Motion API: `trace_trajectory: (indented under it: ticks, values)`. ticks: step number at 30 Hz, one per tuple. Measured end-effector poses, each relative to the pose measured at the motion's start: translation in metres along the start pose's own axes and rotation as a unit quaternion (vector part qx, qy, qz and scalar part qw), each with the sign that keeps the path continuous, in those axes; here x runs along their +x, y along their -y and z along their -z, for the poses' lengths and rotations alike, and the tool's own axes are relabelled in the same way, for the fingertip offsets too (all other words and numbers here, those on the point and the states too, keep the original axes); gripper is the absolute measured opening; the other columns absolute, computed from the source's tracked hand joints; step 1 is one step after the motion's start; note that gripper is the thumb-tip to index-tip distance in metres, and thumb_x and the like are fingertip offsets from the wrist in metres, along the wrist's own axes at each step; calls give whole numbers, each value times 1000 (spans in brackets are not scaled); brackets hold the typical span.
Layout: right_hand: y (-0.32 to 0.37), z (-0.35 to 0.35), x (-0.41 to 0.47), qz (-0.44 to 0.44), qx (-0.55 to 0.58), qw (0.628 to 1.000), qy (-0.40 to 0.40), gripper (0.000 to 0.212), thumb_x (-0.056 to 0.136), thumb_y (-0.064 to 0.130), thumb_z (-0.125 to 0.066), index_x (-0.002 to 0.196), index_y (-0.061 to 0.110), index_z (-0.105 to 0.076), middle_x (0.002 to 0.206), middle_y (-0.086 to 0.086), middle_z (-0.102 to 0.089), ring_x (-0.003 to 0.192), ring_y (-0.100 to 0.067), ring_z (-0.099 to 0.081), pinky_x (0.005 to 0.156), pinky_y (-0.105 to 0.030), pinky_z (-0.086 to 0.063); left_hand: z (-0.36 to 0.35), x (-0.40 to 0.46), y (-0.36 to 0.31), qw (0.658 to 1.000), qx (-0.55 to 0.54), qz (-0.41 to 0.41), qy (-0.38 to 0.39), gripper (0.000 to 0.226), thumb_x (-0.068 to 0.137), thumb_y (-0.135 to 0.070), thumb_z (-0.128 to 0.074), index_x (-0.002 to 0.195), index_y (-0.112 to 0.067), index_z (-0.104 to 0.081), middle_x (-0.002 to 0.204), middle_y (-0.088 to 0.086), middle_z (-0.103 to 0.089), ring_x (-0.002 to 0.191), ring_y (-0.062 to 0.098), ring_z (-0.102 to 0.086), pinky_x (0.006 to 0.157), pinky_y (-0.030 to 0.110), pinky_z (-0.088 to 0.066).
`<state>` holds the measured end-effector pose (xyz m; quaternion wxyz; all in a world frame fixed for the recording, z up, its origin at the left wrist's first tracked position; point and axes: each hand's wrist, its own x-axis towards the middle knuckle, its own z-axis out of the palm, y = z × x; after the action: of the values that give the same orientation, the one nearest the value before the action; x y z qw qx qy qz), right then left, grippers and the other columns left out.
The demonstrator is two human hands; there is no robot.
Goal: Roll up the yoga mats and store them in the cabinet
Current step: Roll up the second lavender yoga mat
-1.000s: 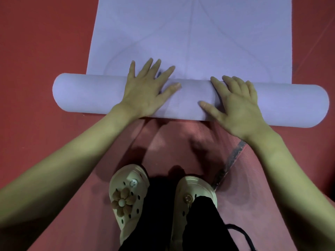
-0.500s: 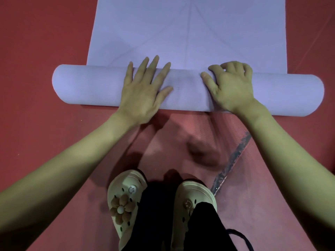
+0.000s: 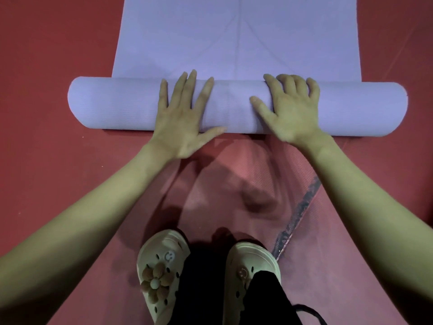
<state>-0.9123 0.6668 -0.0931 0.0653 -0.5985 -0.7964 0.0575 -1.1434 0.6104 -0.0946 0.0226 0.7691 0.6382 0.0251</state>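
Both hands, left hand (image 3: 181, 123) and right hand (image 3: 289, 113), spread flat on half-rolled purple mat (image 3: 117, 104); red floor (image 3: 46, 66) around, beige clogs (image 3: 161, 275) bottom centre.

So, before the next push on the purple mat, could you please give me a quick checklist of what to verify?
1. Both hands on the roll: ok. The left hand and right hand both press on the rolled part of the purple yoga mat.
2. Hands spaced evenly: ok, either side of the roll's middle.
3. Roll ends flush with the flat part: not ok. Both ends stick out wider than the flat part of the mat.
4. Path ahead clear: ok, nothing lies on the visible flat part.
5. Roll tightness: cannot tell, the ends are not seen end-on.
6. Feet clear of the roll: ok, the shoes stand back from it.
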Motion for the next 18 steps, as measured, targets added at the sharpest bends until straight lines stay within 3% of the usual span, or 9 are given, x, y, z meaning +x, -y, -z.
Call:
trace_trajectory:
  ticks: [3, 5, 8, 12, 18]
  values:
    - [-7, 9, 3, 38, -16, 997, 65, 122, 51, 91, -37, 149, 18, -32, 144, -12, -41, 135, -33, -33, 112, -54, -12, 9, 19, 8, 997, 19, -9, 68, 116, 66, -86, -48, 155, -23, -9, 158, 18, -15, 147, 34, -13, 114, 61, -2]
    - [-10, 11, 6, 56, -47, 992, 99, 139, 35, 88, -59, 150, 17, -27, 145, -14, -39, 134, -36, -33, 111, -54, -14, 12, 28, 14, 997, 5, -19, 75, 118, 61, -79, -65, 154, -25, -16, 155, 17, -26, 143, 33, -22, 113, 61, -7]
    - [-7, 15, 13, 47, -55, 993, 89, 129, 35, 68, -84, 145, 20, -37, 137, -11, -48, 124, -36, -43, 107, -50, -21, 15, 36, 20, 997, -48, -19, 62, 119, 47, -79, -69, 148, -25, -35, 140, 11, -47, 131, 30, -41, 111, 55, -20]
    - [-2, 33, 9, 33, -25, 993, 107, 116, 35, 64, -85, 137, 28, -44, 128, -4, -54, 115, -34, -47, 101, -45, -25, 30, 31, 15, 995, -75, -19, 58, 114, 42, -79, -64, 141, -27, -44, 128, 6, -57, 119, 31, -50, 102, 48, -30]
    - [7, 36, -65, 44, -22, 989, 141, 117, 29, 73, -76, 135, 31, -50, 119, -1, -59, 103, -34, -51, 92, -43, -31, 30, -40, 1, 990, -101, -32, 92, 112, 42, -83, -64, 139, -28, -48, 125, 0, -59, 115, 27, -53, 96, 45, -35]
